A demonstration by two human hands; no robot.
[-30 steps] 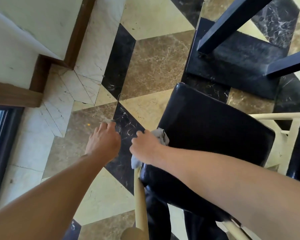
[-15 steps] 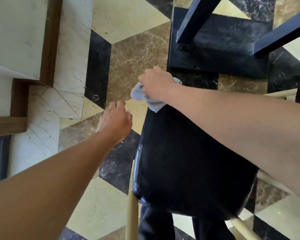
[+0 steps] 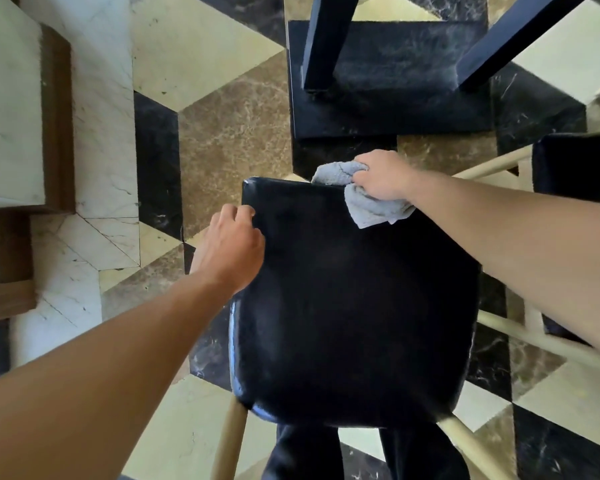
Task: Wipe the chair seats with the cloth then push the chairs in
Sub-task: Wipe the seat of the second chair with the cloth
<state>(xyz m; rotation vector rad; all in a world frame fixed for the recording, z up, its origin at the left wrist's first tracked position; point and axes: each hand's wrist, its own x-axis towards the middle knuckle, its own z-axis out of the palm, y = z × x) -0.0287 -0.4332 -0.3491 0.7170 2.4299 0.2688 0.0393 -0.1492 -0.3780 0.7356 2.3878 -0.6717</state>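
Below my right hand [image 3: 381,176], which bunches the cloth [image 3: 368,199] at the far edge, the seat [image 3: 354,306] stretches back toward me, left hand [image 3: 232,251] seemingly loosely curled, empty.

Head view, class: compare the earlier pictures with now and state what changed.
The right hand carried the grey cloth from the seat's near-left corner to its far edge. The left hand moved from over the floor onto the black seat. The cloth stayed gripped.

The floor [image 3: 229,140], laid in cream, brown and black marble tiles, carries the black-seated chair [image 3: 354,306] on pale wooden legs, the dark square table base [image 3: 388,109] beyond it, and a second chair [image 3: 575,168] at right.
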